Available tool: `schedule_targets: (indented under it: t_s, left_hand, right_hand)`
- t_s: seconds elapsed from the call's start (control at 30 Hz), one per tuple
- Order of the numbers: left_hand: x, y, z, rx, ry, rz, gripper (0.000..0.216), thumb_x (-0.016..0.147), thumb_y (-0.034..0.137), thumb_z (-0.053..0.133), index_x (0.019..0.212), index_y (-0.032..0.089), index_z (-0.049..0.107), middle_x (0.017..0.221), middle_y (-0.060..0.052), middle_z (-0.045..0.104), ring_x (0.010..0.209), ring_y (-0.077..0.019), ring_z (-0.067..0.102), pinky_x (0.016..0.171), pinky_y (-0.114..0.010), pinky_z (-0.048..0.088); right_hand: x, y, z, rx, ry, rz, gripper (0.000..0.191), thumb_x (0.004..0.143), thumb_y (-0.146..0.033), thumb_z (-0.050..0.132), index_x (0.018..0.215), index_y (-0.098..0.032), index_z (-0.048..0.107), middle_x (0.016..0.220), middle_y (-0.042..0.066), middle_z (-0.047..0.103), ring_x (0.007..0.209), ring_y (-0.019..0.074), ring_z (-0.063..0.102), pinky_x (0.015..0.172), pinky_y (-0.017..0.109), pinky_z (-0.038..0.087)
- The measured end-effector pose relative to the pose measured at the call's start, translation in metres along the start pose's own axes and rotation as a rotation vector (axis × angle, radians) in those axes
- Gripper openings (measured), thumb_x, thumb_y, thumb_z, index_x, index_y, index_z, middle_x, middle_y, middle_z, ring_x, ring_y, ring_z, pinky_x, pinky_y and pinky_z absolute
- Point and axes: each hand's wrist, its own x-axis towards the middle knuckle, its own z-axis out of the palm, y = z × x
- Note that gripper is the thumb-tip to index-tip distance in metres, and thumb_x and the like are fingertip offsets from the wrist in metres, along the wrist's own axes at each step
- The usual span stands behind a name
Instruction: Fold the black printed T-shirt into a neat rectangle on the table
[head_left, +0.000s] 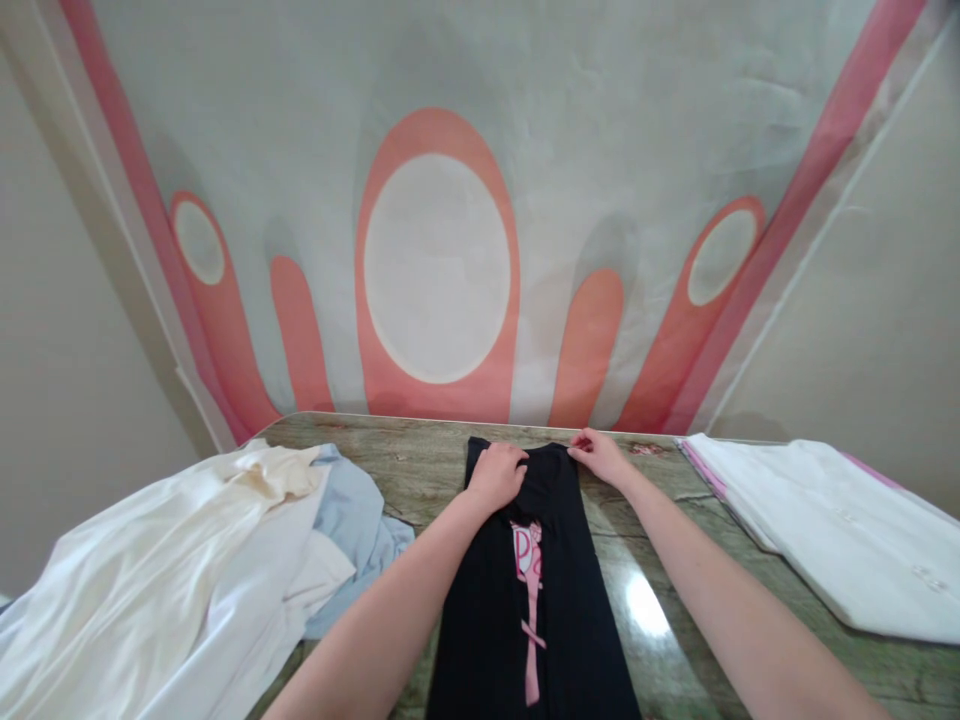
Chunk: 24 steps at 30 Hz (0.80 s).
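Observation:
A black shirt [480, 620] lies lengthwise on the table, its sides folded inward. Through the gap down its middle shows a pink and white print. My left hand [498, 476] rests on the upper part of the shirt near the neckline, fingers laid over the cloth and not gripped around it. At the top right corner of the shirt, my right hand [598, 456] pinches the edge between thumb and fingers. The shirt's near end runs out of the bottom of the view.
Loose cream and white clothes [172, 540] are heaped on the left, beside a light blue garment [360, 515]. Folded white clothes [817, 530] are stacked on the right. The wood-patterned table [420, 465] ends at a wall [675, 110] with coral shapes.

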Motion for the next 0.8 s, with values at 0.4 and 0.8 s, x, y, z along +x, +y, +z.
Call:
schedule_targets:
  t_s: [0.4, 0.8]
  left_hand:
    - [0.002, -0.023, 0.012, 0.027, 0.162, -0.203, 0.022, 0.081, 0.030, 0.052, 0.098, 0.017, 0.059, 0.100, -0.007, 0.058, 0.098, -0.0205, 0.050, 0.089, -0.033, 0.037]
    - [0.005, -0.030, 0.020, -0.037, 0.195, -0.212, 0.017, 0.078, 0.033, 0.058, 0.087, 0.019, 0.063, 0.090, -0.006, 0.059, 0.087, -0.0191, 0.053, 0.081, -0.030, 0.040]
  right_hand:
    - [-0.013, -0.025, -0.018, -0.086, -0.024, -0.203, 0.023, 0.076, -0.037, 0.056, 0.079, -0.019, 0.069, 0.077, 0.005, 0.063, 0.068, 0.0169, 0.055, 0.065, 0.029, 0.042]
    - [-0.013, -0.021, -0.007, -0.249, -0.063, -0.281, 0.025, 0.080, -0.035, 0.052, 0.082, -0.020, 0.072, 0.075, 0.005, 0.063, 0.072, 0.0187, 0.057, 0.067, 0.030, 0.043]
